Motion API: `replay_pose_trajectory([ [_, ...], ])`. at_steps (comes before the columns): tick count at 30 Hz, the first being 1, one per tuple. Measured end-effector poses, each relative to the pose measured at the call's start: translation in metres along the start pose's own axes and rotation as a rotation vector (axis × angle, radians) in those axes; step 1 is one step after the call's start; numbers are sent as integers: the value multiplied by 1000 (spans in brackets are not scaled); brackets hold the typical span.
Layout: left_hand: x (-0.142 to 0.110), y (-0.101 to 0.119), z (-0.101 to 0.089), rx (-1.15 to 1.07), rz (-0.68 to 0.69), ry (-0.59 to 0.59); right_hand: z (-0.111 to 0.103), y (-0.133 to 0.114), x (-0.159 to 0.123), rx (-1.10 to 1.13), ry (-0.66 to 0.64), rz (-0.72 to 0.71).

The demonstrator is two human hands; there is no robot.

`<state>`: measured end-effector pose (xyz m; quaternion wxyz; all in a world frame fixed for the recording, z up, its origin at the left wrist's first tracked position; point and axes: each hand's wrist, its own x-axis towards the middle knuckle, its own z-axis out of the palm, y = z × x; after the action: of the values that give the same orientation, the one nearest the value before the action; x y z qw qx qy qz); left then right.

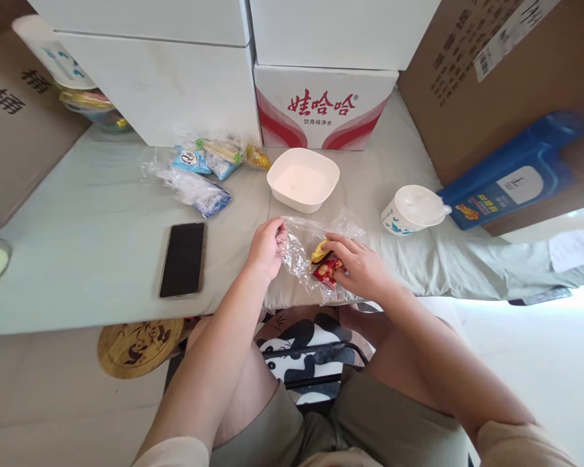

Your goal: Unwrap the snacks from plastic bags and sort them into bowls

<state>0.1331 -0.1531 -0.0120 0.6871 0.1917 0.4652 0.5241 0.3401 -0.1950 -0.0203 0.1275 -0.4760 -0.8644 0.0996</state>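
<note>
My left hand is closed, its fingers pinching the edge of a clear plastic bag spread near the table's front edge. My right hand lies at the bag's right side, fingers curled over two small packets. One is a red snack packet with gold print; the other is a yellow packet just behind it. Whether the packets lie inside the bag or on top of it, I cannot tell. Just beyond the bag sits a white plastic bowl.
Left of my hands lies a black phone. Behind it are wrapped snack packets and a crumpled blue-and-clear wrapper. To the right stand a white paper cup and a blue bottle. Boxes line the back.
</note>
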Motion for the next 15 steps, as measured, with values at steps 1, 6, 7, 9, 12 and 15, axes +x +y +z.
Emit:
replay_pose_trajectory([
  [1,0,1,-1,6,15,6,-2,-2,2,-57,-26,9],
  [6,-1,11,-5,-12,63,48,-5,-8,1,-310,-19,0],
  [7,-1,14,-7,-18,79,60,-5,-8,-2,-338,14,-22],
  [9,1,19,-9,-24,104,82,-5,-7,-7,-356,28,-102],
  [12,3,22,-13,-14,123,99,-7,-9,-7,-352,-79,-194],
  [15,5,22,-15,-6,150,97,-11,-12,0,-413,-157,-200],
])
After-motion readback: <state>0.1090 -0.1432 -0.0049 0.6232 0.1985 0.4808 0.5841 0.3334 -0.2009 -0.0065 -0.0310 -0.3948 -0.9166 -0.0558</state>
